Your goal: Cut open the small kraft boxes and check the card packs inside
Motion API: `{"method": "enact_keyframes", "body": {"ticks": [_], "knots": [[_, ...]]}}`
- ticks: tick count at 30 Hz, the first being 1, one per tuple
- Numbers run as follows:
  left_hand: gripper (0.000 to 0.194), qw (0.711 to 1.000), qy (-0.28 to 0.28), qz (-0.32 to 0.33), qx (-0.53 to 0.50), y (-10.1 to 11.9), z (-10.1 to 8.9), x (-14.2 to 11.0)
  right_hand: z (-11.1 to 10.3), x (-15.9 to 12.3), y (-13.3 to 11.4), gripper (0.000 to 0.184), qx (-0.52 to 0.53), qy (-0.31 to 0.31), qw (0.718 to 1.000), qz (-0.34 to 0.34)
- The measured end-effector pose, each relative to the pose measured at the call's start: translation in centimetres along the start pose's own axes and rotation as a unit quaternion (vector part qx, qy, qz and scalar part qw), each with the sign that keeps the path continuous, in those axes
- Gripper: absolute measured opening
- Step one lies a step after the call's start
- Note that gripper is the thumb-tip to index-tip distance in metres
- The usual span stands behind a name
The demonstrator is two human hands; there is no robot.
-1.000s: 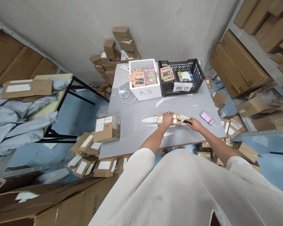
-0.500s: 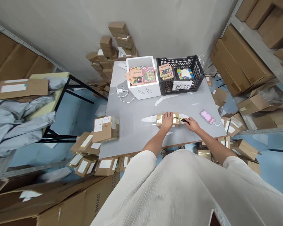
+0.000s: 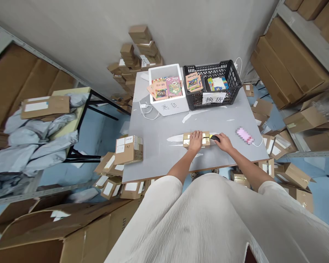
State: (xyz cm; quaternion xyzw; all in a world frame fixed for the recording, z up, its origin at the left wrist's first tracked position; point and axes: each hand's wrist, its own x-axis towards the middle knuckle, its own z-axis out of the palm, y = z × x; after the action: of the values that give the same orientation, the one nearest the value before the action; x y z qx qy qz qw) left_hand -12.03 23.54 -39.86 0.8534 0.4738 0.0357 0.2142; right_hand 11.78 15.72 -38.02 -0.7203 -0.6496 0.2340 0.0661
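Observation:
A small taped cardboard box (image 3: 185, 141) lies on the grey table (image 3: 159, 160). My left hand (image 3: 196, 140) grips it from above, fingers close together and reaching to its far edge. To its right, my right hand (image 3: 223, 142) is closed around a black and yellow utility knife (image 3: 215, 138). The knife points left at the box's right end, along the tape. Whether the blade is inside the tape is too small to tell.
Behind the box stand a white foam box (image 3: 172, 108) and a black crate (image 3: 214, 99), both holding booklets. A larger carton (image 3: 128, 150) sits at the table's left edge. A pink blurred object (image 3: 244, 135) with a white cable lies at right. Cartons crowd the floor.
My right hand and the utility knife have shifted slightly right relative to the box, toward its right end. My left hand stays on the box. The whole view has turned a little left.

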Motion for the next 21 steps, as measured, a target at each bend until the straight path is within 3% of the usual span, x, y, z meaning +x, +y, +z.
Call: {"method": "enact_keyframes", "body": {"ticks": [6,9,14,21], "knots": [[0.069,1.000,-0.008,-0.004,0.007,-0.2,0.3,-0.2,-0.7,0.1,2.8,0.045,0.008,-0.011,0.999,0.049],[0.072,1.000,-0.031,-0.002,-0.007,-0.6,0.1,-0.3,-0.4,-0.2,4.2,0.043,0.020,-0.007,0.993,0.115],[0.073,0.999,-0.044,-0.010,-0.010,-2.3,-1.0,-1.6,1.6,0.1,5.9,0.042,-0.001,-0.002,0.974,0.227],[0.086,0.996,-0.078,-0.028,0.023,-5.1,-2.5,-4.4,4.5,1.0,8.3,0.042,0.013,0.006,0.968,0.252]]}}
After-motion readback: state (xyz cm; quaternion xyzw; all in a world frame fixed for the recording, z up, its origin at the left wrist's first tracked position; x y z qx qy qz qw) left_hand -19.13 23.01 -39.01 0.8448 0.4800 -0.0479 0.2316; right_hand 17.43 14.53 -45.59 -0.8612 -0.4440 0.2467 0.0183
